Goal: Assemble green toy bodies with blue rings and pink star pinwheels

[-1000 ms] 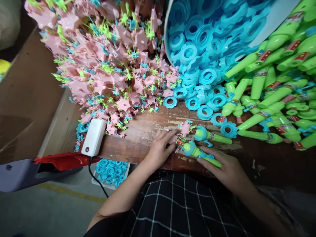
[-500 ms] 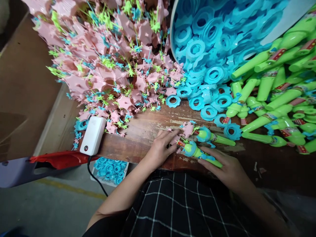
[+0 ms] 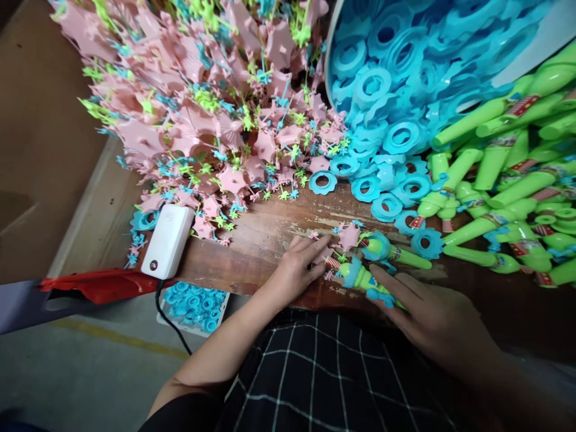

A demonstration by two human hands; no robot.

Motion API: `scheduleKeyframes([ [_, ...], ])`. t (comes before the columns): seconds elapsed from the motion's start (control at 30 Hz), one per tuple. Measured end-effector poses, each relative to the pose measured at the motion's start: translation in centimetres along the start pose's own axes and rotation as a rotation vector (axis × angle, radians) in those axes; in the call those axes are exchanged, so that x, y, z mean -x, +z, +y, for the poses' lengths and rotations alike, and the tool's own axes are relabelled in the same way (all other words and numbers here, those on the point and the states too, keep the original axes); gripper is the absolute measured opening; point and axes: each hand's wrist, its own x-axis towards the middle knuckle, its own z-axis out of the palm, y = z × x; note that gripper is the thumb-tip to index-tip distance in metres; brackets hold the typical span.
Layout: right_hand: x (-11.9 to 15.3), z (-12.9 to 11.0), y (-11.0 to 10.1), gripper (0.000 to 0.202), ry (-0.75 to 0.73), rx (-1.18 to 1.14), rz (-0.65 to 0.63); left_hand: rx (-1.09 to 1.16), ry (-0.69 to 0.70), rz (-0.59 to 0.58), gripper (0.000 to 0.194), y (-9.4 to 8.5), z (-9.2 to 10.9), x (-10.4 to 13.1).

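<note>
In the head view a green plastic toy (image 3: 357, 277), with a blue ruffled collar and a red-striped tip, lies at the table's front edge. Around its green handle end, my right hand (image 3: 427, 312) is closed, fingers along the handle. At the striped tip, the fingers of my left hand (image 3: 299, 264) pinch a pink star-shaped piece (image 3: 321, 257) hung with small figures; they partly hide it. Just behind lies a second green toy (image 3: 407, 257) with a blue collar, and a pink star-shaped piece (image 3: 348, 236) sits at its tip.
Pink star-shaped pieces (image 3: 234, 180) are heaped at the back left. Blue rings (image 3: 371, 84) spill from a tipped container, beside a pile of green toys (image 3: 517, 204). A white power bank (image 3: 166, 243) with a black cable lies left; a bin of blue rings (image 3: 193, 307) stands below.
My right hand has shifted slightly along the handle and turned, with the near toy turning a little. The left hand stays at the pink piece. The whole view has shifted slightly.
</note>
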Motion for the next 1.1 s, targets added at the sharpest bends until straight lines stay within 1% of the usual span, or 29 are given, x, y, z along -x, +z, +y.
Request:
scheduleKeyframes([
  [0.13, 1.1, 0.2, 2.2, 0.041, 0.063, -0.117, 0.016, 0.013, -0.014, -0.033, 0.052, -0.2, 0.3, -0.1],
  [0.2, 1.4, 0.2, 2.9, 0.043, 0.075, -0.128, 0.020, 0.014, -0.022, -0.039, 0.053, -0.2, 0.2, -0.1],
  [0.3, 1.5, 0.0, 3.3, 0.041, 0.047, -0.096, 0.028, 0.026, -0.017, -0.027, 0.054, -0.2, 0.1, -0.1],
  [0.37, 1.4, -0.1, 3.1, 0.040, 0.037, -0.070, 0.029, 0.025, 0.001, -0.022, 0.053, -0.1, 0.1, -0.1],
  [0.43, 1.1, -0.6, 2.4, 0.039, 0.049, -0.040, 0.027, 0.011, 0.008, -0.027, 0.053, -0.1, 0.1, -0.1],
  [0.53, -0.1, -2.1, 0.2, 0.037, 0.071, 0.095, 0.012, -0.015, 0.010, -0.029, 0.055, 0.1, 0.1, 0.0],
  [0.63, -2.3, -4.1, -2.4, 0.036, 0.026, 0.333, -0.040, -0.022, 0.039, -0.019, 0.057, 0.4, 0.0, 0.1],
  [0.7, -4.1, -5.3, -3.7, 0.032, -0.007, 0.426, -0.077, -0.020, 0.066, -0.014, 0.059, 0.5, -0.1, 0.1],
  [0.77, -5.9, -6.2, -4.4, 0.025, -0.007, 0.434, -0.096, -0.013, 0.095, -0.010, 0.061, 0.5, -0.3, 0.1],
  [0.83, -7.2, -6.6, -4.7, 0.024, 0.016, 0.396, -0.116, -0.005, 0.107, -0.015, 0.063, 0.6, -0.5, 0.2],
  [0.9, -7.5, -6.2, -4.5, 0.023, 0.049, 0.345, -0.145, -0.006, 0.097, -0.021, 0.064, 0.6, -0.7, 0.2],
  [0.97, -6.8, -4.7, -4.0, 0.018, 0.101, 0.270, -0.159, -0.033, 0.082, -0.014, 0.063, 0.5, -0.7, 0.2],
  [1.03, -5.2, -2.6, -2.9, 0.023, 0.156, 0.142, -0.123, -0.072, 0.084, 0.005, 0.064, 0.3, -0.2, 0.1],
  [1.1, -3.0, -0.4, -1.3, 0.034, 0.212, -0.008, -0.041, -0.108, 0.135, 0.018, 0.065, -0.3, 0.7, -0.2],
])
